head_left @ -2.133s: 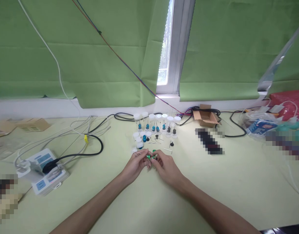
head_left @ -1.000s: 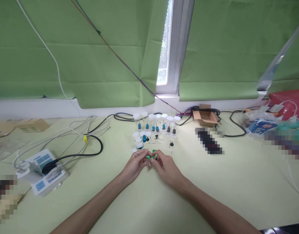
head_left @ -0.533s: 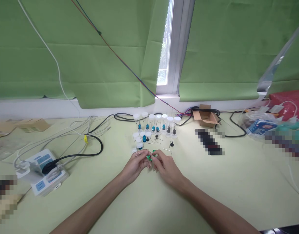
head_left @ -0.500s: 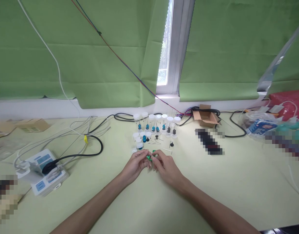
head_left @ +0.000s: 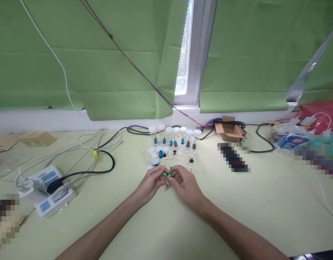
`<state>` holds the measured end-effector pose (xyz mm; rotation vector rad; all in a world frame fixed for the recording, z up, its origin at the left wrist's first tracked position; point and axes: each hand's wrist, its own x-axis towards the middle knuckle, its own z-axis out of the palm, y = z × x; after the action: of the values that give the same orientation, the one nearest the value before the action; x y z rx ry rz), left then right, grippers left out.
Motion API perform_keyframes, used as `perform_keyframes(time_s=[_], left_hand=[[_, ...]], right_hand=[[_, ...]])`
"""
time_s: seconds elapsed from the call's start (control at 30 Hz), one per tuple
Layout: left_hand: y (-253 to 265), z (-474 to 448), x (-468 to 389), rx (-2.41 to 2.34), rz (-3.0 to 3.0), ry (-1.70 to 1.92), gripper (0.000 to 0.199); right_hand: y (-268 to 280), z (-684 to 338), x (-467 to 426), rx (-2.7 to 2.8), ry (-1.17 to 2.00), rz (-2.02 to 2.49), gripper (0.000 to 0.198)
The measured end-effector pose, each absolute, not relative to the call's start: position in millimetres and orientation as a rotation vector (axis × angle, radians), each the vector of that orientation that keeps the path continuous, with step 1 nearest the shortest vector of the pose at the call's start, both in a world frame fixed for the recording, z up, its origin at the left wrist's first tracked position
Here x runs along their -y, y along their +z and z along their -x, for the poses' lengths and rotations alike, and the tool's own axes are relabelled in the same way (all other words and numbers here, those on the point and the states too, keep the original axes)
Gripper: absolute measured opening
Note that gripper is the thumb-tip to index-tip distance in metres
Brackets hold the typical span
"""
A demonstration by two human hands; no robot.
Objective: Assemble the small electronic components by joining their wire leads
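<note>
Slippage is worrying us, as our left hand and right hand are pinching tiny green parts between them over the table, and an uneven squeeze could be sending one rolling away.

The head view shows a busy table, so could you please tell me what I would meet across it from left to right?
White power strip, yellow tag, left hand, small green parts at the fingertips, right hand, open cardboard box, blue-and-white packet.
</note>
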<state>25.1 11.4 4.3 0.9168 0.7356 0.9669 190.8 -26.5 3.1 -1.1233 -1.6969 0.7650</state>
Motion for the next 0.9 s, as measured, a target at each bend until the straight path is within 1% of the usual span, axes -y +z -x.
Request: perform_keyframes(time_s=[0.2, 0.4, 0.5, 0.6, 0.9], left_hand=[[4.3, -25.2, -11.7, -0.725, -0.933, 0.938, 0.022], [6.4, -25.9, -11.1, -0.722, -0.912, 0.949, 0.022], [7.1, -26.9, -10.4, -0.737, -0.89, 0.971, 0.021], [7.1, -27.4, -10.3, -0.747, -0.89, 0.975, 0.022], [7.1, -26.7, -10.8, -0.731, -0.902, 0.96, 0.022]], right_hand=[[6.5, -191.2, 27.7, 1.688, 0.871, 1.112, 0.015], [8.9, -190.8, 29.0, 1.686, 0.858, 1.117, 0.015], [6.6, -190.4, 28.2, 1.707, 0.793, 1.14, 0.014], [3.7, -190.4, 27.3, 1.724, 0.741, 1.167, 0.017], [6.4, -190.8, 28.4, 1.716, 0.83, 1.115, 0.013]])
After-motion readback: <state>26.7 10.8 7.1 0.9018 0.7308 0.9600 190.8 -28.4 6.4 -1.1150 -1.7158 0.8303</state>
